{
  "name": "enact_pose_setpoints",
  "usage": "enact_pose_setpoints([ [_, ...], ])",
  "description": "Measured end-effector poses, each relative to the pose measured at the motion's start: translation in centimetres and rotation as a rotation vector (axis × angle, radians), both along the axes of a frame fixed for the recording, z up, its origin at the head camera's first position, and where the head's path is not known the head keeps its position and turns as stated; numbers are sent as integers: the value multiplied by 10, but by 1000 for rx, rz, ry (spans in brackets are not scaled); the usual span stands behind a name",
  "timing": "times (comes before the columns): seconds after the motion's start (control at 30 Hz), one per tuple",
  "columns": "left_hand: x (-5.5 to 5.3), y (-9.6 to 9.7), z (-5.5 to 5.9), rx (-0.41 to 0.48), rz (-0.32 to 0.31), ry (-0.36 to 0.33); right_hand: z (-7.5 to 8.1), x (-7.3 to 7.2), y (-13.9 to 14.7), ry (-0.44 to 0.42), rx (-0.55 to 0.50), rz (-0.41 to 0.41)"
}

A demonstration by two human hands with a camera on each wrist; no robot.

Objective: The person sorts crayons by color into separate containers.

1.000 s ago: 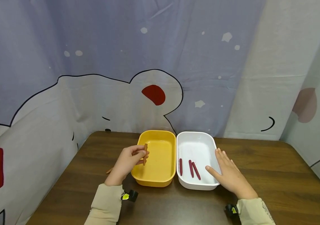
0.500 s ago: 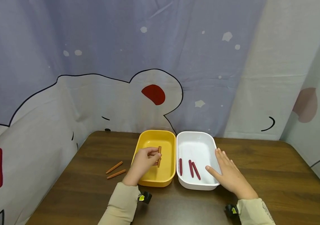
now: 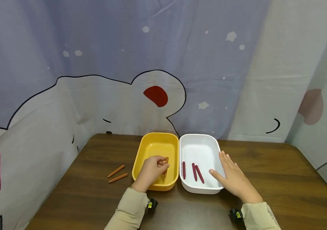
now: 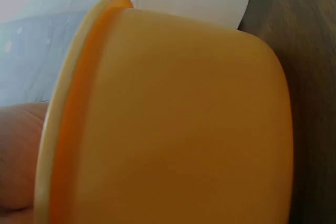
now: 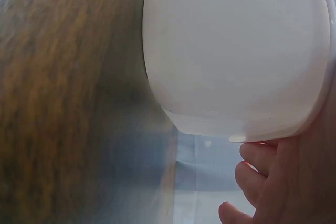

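Observation:
My left hand (image 3: 151,171) pinches an orange-brown crayon (image 3: 167,160) between thumb and fingers, upright inside the yellow bin (image 3: 171,137). In the left wrist view the bin's outer wall (image 4: 184,114) hides the crayon and most of the hand. My right hand (image 3: 234,179) lies with straight, spread fingers over the right rim of the white bin (image 3: 201,143). The right wrist view has its fingers (image 5: 257,179) at that bin's edge. Several dark red crayons (image 3: 194,172) lie in the white bin, toward its near left part.
Two more orange-brown crayons (image 3: 118,178) lie on the brown wooden table (image 3: 88,198), left of the yellow bin. Both bins stand side by side near the back edge. Behind the table hangs a printed curtain (image 3: 109,95).
The left hand has carried the crayon right and then lower into the yellow bin, uncovering the two crayons on the table. The right hand has stayed at the white bin.

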State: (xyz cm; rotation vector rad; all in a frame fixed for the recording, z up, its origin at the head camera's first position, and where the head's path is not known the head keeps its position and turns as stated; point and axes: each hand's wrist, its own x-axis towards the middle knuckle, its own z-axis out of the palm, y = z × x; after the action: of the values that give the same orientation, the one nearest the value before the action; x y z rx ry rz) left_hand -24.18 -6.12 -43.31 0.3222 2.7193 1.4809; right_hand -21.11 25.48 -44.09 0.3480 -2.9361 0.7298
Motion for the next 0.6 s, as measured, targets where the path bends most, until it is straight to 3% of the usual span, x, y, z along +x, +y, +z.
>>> enact_pose_setpoints([
  [0.27, 1, -1, 0, -78, -12, 34, -1, -1, -2, -4, -2, 2],
  [0.6, 4, -9, 11, -94, -13, 125, 0, 1, -1, -12, -7, 6],
])
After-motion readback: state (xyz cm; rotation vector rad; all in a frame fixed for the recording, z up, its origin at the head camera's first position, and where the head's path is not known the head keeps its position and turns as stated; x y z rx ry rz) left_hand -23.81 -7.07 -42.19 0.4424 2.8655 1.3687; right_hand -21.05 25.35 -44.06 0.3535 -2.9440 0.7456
